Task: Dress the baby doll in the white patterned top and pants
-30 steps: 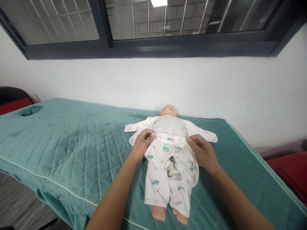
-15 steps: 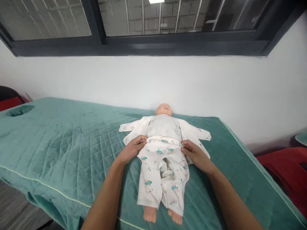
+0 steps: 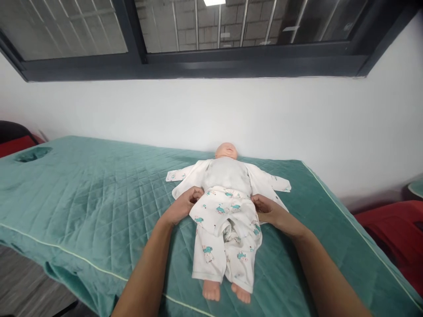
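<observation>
A baby doll (image 3: pixel 226 150) lies on its back, head toward the wall and bare feet toward me. White printed baby pants (image 3: pixel 220 220) cover its legs up to the waist. Its white jacket (image 3: pixel 279 182) is spread open at both sides over a plain white undershirt (image 3: pixel 226 174). My left hand (image 3: pixel 185 205) is closed at the left side of the waistband, fingers curled in against the pants. At the opposite side, my right hand (image 3: pixel 272 214) is closed on the pants' edge near the hip. The fingertips of both hands are partly hidden.
Under the doll is a bed with a green quilted cover (image 3: pixel 99 198), which has a round hole (image 3: pixel 33 154) at far left. A white wall (image 3: pixel 165 114) and dark-framed window (image 3: pixel 198 68) stand behind. Red chairs (image 3: pixel 393 233) flank the bed.
Both hands have shifted slightly at the waistband, the right one lower and further around the doll's side. The pants' front now lies smoother at the waist, and the feet appear slightly higher.
</observation>
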{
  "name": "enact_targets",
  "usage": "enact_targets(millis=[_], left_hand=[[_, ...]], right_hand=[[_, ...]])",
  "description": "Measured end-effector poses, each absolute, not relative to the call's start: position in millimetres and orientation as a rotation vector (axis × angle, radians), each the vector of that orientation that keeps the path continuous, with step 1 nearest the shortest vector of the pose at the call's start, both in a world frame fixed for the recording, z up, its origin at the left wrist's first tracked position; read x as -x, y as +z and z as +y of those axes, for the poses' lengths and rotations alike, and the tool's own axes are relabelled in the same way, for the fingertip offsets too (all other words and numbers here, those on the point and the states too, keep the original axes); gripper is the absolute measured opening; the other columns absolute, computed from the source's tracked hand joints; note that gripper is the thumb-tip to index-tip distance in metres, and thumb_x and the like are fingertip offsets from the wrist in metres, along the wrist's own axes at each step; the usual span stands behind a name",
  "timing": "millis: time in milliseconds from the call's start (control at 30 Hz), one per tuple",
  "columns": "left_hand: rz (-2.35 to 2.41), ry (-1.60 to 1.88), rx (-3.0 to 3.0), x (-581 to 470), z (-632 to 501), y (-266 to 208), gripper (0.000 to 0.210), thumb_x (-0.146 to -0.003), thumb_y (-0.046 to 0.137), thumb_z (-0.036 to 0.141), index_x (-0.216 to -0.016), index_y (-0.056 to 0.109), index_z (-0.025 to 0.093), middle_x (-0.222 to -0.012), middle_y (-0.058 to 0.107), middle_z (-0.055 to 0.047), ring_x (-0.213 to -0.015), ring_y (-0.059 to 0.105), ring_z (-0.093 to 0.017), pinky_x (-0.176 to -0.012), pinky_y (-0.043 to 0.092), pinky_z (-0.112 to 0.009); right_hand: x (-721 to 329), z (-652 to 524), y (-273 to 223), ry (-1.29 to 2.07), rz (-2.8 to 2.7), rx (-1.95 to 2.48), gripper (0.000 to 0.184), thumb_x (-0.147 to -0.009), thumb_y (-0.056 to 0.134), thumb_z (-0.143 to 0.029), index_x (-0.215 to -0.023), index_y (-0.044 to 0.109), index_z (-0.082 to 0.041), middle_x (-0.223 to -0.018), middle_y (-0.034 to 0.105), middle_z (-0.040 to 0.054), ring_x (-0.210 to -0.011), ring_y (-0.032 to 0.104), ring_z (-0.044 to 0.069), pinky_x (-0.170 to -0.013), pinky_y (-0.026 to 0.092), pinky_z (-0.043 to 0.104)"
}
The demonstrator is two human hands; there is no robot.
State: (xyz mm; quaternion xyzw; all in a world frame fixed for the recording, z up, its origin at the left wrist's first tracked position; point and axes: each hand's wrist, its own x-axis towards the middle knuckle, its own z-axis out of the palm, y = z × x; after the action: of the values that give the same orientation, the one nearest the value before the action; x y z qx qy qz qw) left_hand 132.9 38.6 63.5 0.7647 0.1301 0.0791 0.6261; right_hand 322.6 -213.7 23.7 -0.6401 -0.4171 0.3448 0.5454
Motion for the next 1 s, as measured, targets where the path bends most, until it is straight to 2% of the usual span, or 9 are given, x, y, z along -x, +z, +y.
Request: enact_targets(millis=[100,267,400,533,633,833,933,1000], left_hand=[[0.314,0.205,-1.779,-132.8,36.6,62.4,0.024,-0.069,0.065,0.023,-0.091,0.060,0.014,-0.090,0.064,-0.003,-0.082,0.054,-0.014,-0.073,0.042,-0.024],[0.404,0.279,-1.852,-140.9,35.3,53.6,0.017,-0.066,0.060,0.021,-0.081,0.061,0.014,-0.084,0.065,-0.002,-0.080,0.054,-0.015,-0.071,0.041,-0.025],[0.513,0.434,-1.885,-155.6,37.1,40.2,0.011,-0.067,0.054,0.022,-0.075,0.057,0.015,-0.076,0.061,0.000,-0.076,0.052,-0.015,-0.071,0.040,-0.025],[0.495,0.339,-2.023,-164.1,41.3,43.0,0.008,-0.065,0.057,0.024,-0.067,0.059,0.016,-0.074,0.064,-0.002,-0.080,0.055,-0.019,-0.074,0.042,-0.028],[0.399,0.206,-1.966,-163.8,43.8,51.4,0.008,-0.062,0.060,0.023,-0.065,0.062,0.015,-0.071,0.066,-0.004,-0.080,0.058,-0.022,-0.074,0.045,-0.029],[0.291,0.106,-1.613,-161.9,35.3,53.8,0.033,-0.064,0.065,0.023,-0.096,0.068,0.015,-0.084,0.070,-0.007,-0.084,0.062,-0.022,-0.070,0.048,-0.029],[0.301,0.105,-1.543,-162.0,28.3,56.9,0.045,-0.063,0.070,0.025,-0.106,0.066,0.015,-0.095,0.071,-0.008,-0.094,0.062,-0.024,-0.079,0.049,-0.031],[0.349,0.161,-1.552,-161.8,24.2,62.4,0.044,-0.063,0.073,0.029,-0.104,0.067,0.016,-0.098,0.071,-0.009,-0.100,0.061,-0.025,-0.089,0.048,-0.035]], right_hand=[[-322.5,-216.0,23.0,0.854,-0.961,1.557,0.030,-0.075,0.072,-0.038,-0.088,0.056,-0.017,-0.087,0.058,0.0018,-0.086,0.054,0.017,-0.076,0.046,0.028],[-328.8,-213.6,6.8,0.834,-0.910,1.619,0.019,-0.076,0.065,-0.031,-0.081,0.054,-0.016,-0.074,0.054,-0.0018,-0.067,0.047,0.010,-0.060,0.038,0.021],[-331.8,-197.9,1.5,0.589,-0.861,1.756,0.014,-0.075,0.060,-0.031,-0.078,0.054,-0.019,-0.067,0.054,-0.0026,-0.062,0.047,0.011,-0.056,0.038,0.022],[-330.7,-182.1,11.1,0.508,-0.951,1.819,0.018,-0.074,0.059,-0.030,-0.087,0.065,-0.021,-0.078,0.066,0.0026,-0.077,0.059,0.020,-0.064,0.048,0.028],[-328.3,-180.0,20.1,0.536,-1.011,1.796,0.025,-0.072,0.060,-0.031,-0.094,0.069,-0.020,-0.089,0.071,0.0050,-0.088,0.062,0.025,-0.071,0.051,0.034],[-315.8,-188.5,25.2,0.565,-0.931,1.617,0.034,-0.077,0.060,-0.031,-0.110,0.066,-0.021,-0.102,0.071,0.0059,-0.102,0.062,0.026,-0.089,0.050,0.041],[-310.1,-188.7,25.2,0.630,-0.842,1.473,0.041,-0.077,0.062,-0.030,-0.117,0.062,-0.021,-0.099,0.072,0.0059,-0.098,0.064,0.025,-0.087,0.051,0.040],[-307.5,-186.6,26.3,0.670,-0.809,1.398,0.046,-0.076,0.063,-0.028,-0.122,0.059,-0.022,-0.100,0.071,0.0055,-0.098,0.064,0.024,-0.086,0.051,0.039]])
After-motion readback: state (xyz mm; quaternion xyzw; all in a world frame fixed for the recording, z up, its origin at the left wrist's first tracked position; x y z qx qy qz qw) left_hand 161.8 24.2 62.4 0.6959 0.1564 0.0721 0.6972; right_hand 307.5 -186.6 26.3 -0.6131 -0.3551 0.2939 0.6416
